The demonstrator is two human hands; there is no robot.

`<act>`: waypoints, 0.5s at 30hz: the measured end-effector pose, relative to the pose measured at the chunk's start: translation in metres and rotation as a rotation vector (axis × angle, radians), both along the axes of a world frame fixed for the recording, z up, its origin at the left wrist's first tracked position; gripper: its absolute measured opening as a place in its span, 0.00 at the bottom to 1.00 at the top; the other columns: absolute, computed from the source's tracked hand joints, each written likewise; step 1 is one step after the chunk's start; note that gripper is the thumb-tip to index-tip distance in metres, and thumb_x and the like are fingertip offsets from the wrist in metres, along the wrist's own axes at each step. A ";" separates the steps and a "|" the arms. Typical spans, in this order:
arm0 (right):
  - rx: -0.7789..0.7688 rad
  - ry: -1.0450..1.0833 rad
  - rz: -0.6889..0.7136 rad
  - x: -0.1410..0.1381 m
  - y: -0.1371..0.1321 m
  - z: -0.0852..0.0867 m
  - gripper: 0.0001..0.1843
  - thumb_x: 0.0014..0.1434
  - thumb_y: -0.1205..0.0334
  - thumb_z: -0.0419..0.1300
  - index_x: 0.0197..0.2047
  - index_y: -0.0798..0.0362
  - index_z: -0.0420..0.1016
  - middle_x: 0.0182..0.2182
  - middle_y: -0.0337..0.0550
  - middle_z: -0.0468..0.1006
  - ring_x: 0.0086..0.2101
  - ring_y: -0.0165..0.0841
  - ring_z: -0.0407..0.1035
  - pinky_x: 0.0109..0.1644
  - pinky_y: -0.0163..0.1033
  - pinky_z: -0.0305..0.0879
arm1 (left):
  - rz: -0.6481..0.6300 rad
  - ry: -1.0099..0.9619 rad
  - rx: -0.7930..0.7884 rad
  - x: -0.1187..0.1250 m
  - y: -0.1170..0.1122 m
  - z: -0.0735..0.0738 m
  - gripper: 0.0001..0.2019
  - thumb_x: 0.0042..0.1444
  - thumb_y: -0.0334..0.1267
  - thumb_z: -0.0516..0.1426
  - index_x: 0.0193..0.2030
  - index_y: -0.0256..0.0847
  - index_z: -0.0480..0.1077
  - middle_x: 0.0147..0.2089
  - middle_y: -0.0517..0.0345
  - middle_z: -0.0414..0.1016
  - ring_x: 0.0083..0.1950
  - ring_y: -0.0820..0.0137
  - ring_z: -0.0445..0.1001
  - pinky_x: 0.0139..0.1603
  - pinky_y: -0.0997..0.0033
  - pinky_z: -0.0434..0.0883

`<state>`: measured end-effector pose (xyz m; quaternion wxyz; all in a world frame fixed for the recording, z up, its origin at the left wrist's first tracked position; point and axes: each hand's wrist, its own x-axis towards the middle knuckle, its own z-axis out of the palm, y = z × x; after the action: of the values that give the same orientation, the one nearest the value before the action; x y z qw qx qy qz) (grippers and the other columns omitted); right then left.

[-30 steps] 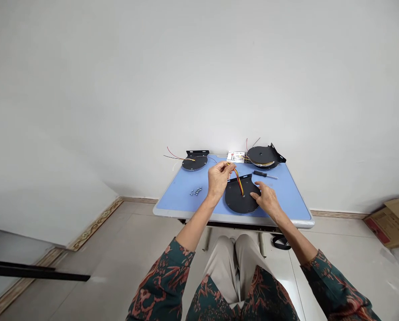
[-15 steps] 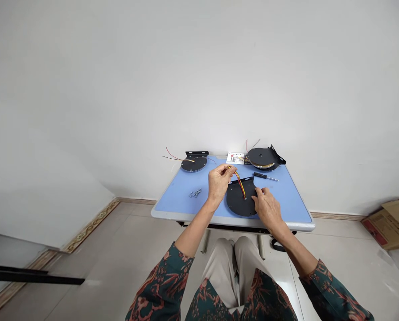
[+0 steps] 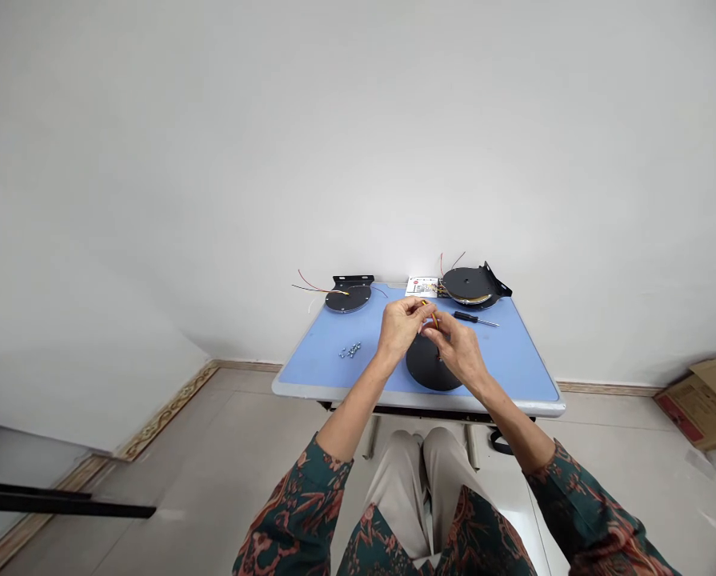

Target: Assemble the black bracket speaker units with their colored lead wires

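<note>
Both my hands meet above a round black disc (image 3: 426, 370) that lies on the blue table (image 3: 327, 352). My left hand (image 3: 401, 326) pinches the free end of the red and yellow wires (image 3: 430, 313) that rise from the disc. My right hand (image 3: 458, 350) has come up beside it and its fingers close on the same wires. The hands hide most of the wires and the far half of the disc.
A second black disc (image 3: 349, 296) with loose red wires lies at the back left. A third disc with a bracket (image 3: 471, 285) sits at the back right beside a small printed sheet (image 3: 422, 286). A screwdriver (image 3: 474, 319) and several small screws (image 3: 351, 350) lie on the table. A cardboard box (image 3: 702, 400) stands on the floor.
My right hand lifted off the near disc's edge and moved up and left to join the left hand on the wires. The left hand stayed nearly in place.
</note>
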<state>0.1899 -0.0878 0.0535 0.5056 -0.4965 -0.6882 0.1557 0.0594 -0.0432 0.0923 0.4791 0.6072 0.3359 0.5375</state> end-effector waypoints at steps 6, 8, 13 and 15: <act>0.000 0.260 -0.015 -0.011 0.010 0.005 0.12 0.65 0.56 0.56 0.40 0.53 0.77 0.22 0.36 0.74 0.21 0.30 0.69 0.32 0.36 0.64 | -0.115 -0.073 -0.159 -0.009 0.004 0.001 0.12 0.51 0.42 0.68 0.27 0.34 0.76 0.24 0.61 0.71 0.24 0.79 0.62 0.29 0.76 0.62; -0.039 0.346 -0.027 -0.009 0.009 0.000 0.14 0.65 0.52 0.56 0.38 0.53 0.77 0.22 0.35 0.72 0.18 0.28 0.64 0.26 0.35 0.62 | -0.151 -0.148 -0.297 -0.015 0.007 -0.005 0.09 0.54 0.37 0.66 0.32 0.31 0.78 0.30 0.54 0.77 0.29 0.77 0.68 0.35 0.75 0.68; -0.152 0.544 0.003 -0.002 -0.002 -0.007 0.20 0.61 0.44 0.60 0.42 0.54 0.77 0.22 0.32 0.67 0.17 0.25 0.56 0.20 0.34 0.55 | -0.097 -0.251 -0.448 -0.024 0.004 -0.022 0.04 0.53 0.25 0.64 0.36 0.30 0.80 0.36 0.46 0.81 0.39 0.70 0.78 0.48 0.71 0.75; -0.184 0.561 0.042 -0.001 -0.008 -0.009 0.21 0.60 0.43 0.60 0.40 0.54 0.77 0.21 0.33 0.67 0.17 0.25 0.55 0.20 0.34 0.54 | -0.086 -0.285 -0.415 -0.023 0.000 -0.027 0.05 0.53 0.28 0.65 0.37 0.31 0.80 0.35 0.47 0.82 0.37 0.70 0.79 0.44 0.71 0.76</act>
<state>0.1888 -0.0954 0.0448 0.6254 -0.4635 -0.5147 0.3592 0.0362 -0.0432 0.0649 0.6584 0.4277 0.3419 0.5165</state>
